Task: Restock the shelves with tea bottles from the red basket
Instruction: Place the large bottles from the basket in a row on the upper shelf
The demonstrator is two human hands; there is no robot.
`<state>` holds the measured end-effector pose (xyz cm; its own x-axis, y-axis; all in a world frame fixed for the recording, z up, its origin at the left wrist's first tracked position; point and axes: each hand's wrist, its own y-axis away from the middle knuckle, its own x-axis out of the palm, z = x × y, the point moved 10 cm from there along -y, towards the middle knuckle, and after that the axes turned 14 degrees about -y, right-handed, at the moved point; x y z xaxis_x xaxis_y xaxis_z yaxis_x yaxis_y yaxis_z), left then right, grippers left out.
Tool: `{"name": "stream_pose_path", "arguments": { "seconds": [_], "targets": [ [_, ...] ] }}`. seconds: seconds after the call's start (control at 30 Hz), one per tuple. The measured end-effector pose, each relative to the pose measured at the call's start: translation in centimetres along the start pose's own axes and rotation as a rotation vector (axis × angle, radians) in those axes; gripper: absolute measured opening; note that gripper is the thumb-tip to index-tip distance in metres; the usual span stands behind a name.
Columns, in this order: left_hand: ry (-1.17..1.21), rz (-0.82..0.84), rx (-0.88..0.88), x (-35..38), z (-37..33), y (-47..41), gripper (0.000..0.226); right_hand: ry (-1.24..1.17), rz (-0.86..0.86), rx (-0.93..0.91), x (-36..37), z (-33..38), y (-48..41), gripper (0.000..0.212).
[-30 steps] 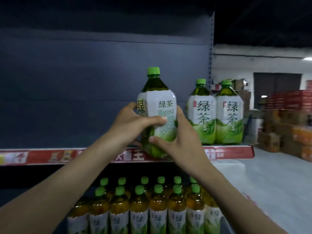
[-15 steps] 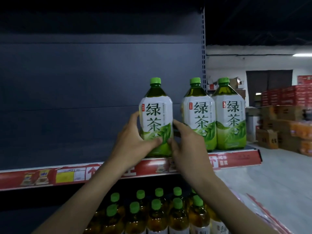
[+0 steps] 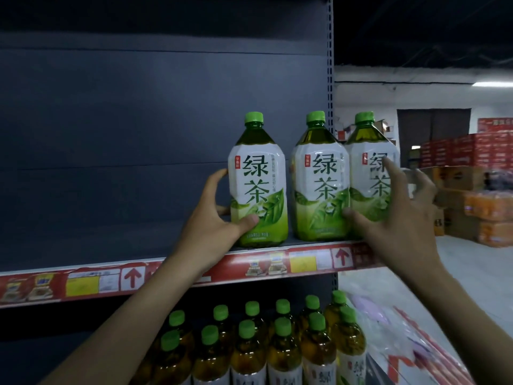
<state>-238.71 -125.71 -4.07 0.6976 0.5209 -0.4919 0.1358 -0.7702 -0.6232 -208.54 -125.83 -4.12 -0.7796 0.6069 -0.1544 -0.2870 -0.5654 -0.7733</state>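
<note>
Green tea bottle (image 3: 257,187), the leftmost of three large ones, stood upright on the upper shelf (image 3: 305,243), set close to that shelf's front edge with its label facing out. It stood a narrow gap to the left of the middle bottle (image 3: 319,187), which in turn touched or nearly touched the right bottle (image 3: 366,176) at the shelf's right end. To the left of the leftmost bottle the upper shelf lay bare all the way along the dark back panel (image 3: 138,134).

Clamped low on the leftmost bottle was the left hand (image 3: 216,218), thumb across the front of the green label base and fingers wrapped round its far side. The right hand (image 3: 394,218) was open with its fingers spread, thumb resting against the lower part of the right bottle and the fingertips a little blurred in front of its label, gripping nothing.

Judging from this, the step in hand was the placing and squaring-up of one bottle in the row, and it looked almost finished. The next move probably called for sliding that bottle right to close the gap, letting go, and reaching down for another.

Below the upper shelf, past its red price strip (image 3: 277,265), smaller tea bottles (image 3: 263,337) with green caps stood packed in rows. To their right a red-edged thing (image 3: 422,354) holding plastic wrap showed at the lower right; whether it was the red basket could not be told.
</note>
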Motion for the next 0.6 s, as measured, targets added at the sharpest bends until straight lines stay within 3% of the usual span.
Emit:
{"name": "stream_pose_path", "arguments": {
  "seconds": [0.13, 0.27, 0.6],
  "targets": [
    [-0.037, -0.025, 0.018, 1.4, -0.6, 0.0, 0.084, -0.225, 0.172, 0.072, 0.5, -3.3, -1.4, 0.115],
    [-0.086, -0.031, 0.032, 1.8, -1.0, 0.1, 0.086, -0.203, 0.27, 0.096, 1.3, -4.5, -2.2, 0.125],
    [-0.133, -0.053, 0.049, 1.8, -1.6, 0.6, 0.085, -0.102, 0.137, 0.048, -0.1, -4.1, -1.8, 0.113]
  ]
}}
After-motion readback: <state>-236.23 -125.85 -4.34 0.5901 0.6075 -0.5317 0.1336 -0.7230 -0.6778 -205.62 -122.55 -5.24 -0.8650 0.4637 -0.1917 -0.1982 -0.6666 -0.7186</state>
